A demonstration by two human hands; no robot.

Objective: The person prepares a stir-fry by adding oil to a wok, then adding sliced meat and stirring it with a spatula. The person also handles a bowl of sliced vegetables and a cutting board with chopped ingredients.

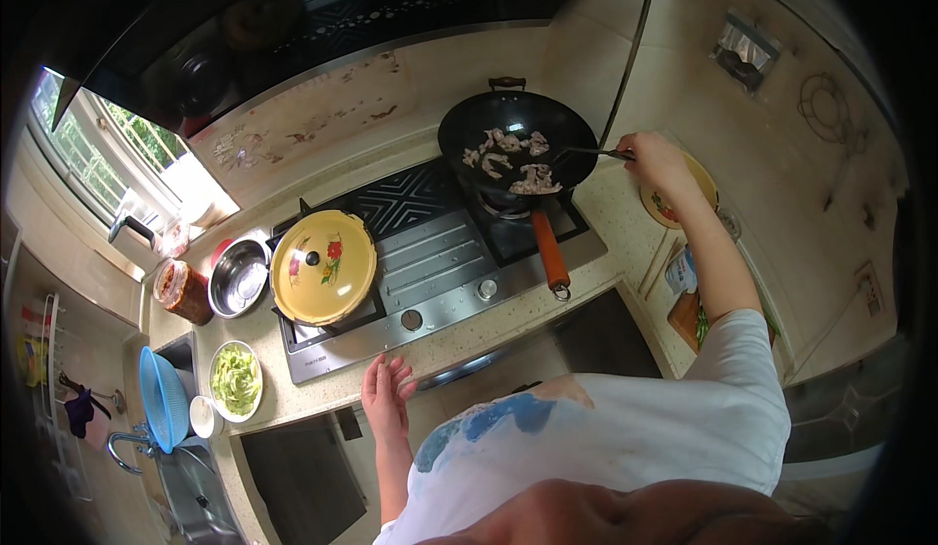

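My right hand (656, 160) grips the handle of a dark spatula (592, 151), whose head reaches into the black wok (520, 109) among pieces of meat (537, 179). The meat looks pale brown and lies in clumps. The wok sits on the right burner, its orange handle (549, 248) pointing towards me. Beside the front edge of the counter, my left hand (388, 391) is held free with its fingers apart and nothing in them. Nearest to it is the steel gas stove (440, 270). A yellow flowered lidded pot (322, 292) covers the left burner.
Left of the stove stand a steel bowl (238, 281), a jar of red-brown sauce (183, 292), a bowl of cut green vegetables (236, 380), a white cup (206, 417) and a blue basket (163, 398). A yellow plate (702, 179) and chopsticks (658, 263) lie right. A range hood (352, 39) overhangs.
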